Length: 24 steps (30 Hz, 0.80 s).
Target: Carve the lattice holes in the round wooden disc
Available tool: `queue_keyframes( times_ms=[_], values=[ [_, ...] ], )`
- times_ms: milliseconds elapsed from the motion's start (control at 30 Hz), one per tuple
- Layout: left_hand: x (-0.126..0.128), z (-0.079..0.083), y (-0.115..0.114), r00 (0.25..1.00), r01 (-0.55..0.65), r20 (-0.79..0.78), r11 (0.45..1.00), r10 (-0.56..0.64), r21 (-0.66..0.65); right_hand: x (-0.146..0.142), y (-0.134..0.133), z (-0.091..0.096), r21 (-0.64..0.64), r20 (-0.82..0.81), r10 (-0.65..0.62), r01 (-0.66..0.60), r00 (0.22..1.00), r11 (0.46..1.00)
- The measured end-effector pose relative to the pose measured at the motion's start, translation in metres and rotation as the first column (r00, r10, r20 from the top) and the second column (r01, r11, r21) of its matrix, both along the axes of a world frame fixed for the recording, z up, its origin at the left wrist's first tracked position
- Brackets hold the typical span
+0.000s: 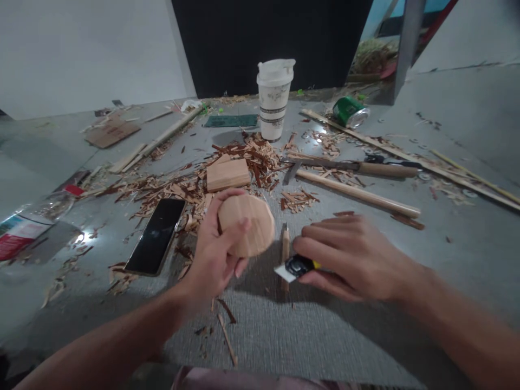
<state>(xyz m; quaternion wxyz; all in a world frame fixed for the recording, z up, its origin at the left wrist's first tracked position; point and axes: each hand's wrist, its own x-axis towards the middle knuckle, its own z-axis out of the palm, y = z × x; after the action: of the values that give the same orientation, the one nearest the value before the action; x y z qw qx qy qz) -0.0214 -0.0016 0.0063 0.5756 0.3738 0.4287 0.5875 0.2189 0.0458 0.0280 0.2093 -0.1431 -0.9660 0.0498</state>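
Note:
My left hand (217, 246) is closed round a pale, roundish wooden disc (249, 225), with the thumb lying across its face. To the right, my slightly blurred right hand (345, 257) grips a black and yellow utility knife (298, 266). Its light blade points left, below and apart from the disc. Under the knife, a slim wooden tool with a pointed metal-looking tip (286, 244) lies on the floor, partly covered. Just beyond the disc is a rectangular wooden block (228, 174) among wood shavings (254, 150).
A hammer (357, 192) and a wooden-handled tool (385, 170) lie at right. Behind stand a lidded paper cup (273, 103) and a tipped green can (350, 112). At left are a phone (156, 235) and a plastic bottle (34, 227). Long wood strips (406, 154) cross the floor.

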Motion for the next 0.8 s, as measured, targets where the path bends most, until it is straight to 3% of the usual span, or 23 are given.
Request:
queue_keyframes(
  times_ms=[67,133,200,333,567,800],
  values=[
    [-0.003,0.002,0.003,0.994,-0.092,-0.054,0.996,0.092,0.012,-0.002,-0.004,0.001,-0.079,-0.005,0.013,-0.013,1.0,0.997],
    [-0.005,0.003,0.005,0.988,-0.108,-0.1,0.992,0.114,0.058,-0.005,-0.006,0.003,-0.239,-0.046,-0.004,-0.007,0.999,0.971],
    [-0.005,0.002,0.004,0.989,-0.069,-0.123,0.993,0.081,0.098,-0.007,-0.006,0.005,-0.385,-0.088,-0.056,0.018,0.995,0.923],
    [-0.003,-0.002,0.001,0.995,0.026,-0.097,0.994,-0.015,0.106,-0.011,-0.006,0.008,-0.55,-0.092,-0.151,0.076,0.984,0.832],
    [-0.003,-0.002,0.002,0.998,0.065,-0.027,0.997,-0.064,0.03,-0.016,-0.013,0.007,-0.651,-0.068,-0.145,0.066,0.987,0.756],
    [-0.002,-0.002,0.004,0.998,0.061,-0.014,0.998,-0.06,0.019,-0.018,-0.019,0.003,-0.728,0.045,-0.159,0.142,0.986,0.671]
  ],
)
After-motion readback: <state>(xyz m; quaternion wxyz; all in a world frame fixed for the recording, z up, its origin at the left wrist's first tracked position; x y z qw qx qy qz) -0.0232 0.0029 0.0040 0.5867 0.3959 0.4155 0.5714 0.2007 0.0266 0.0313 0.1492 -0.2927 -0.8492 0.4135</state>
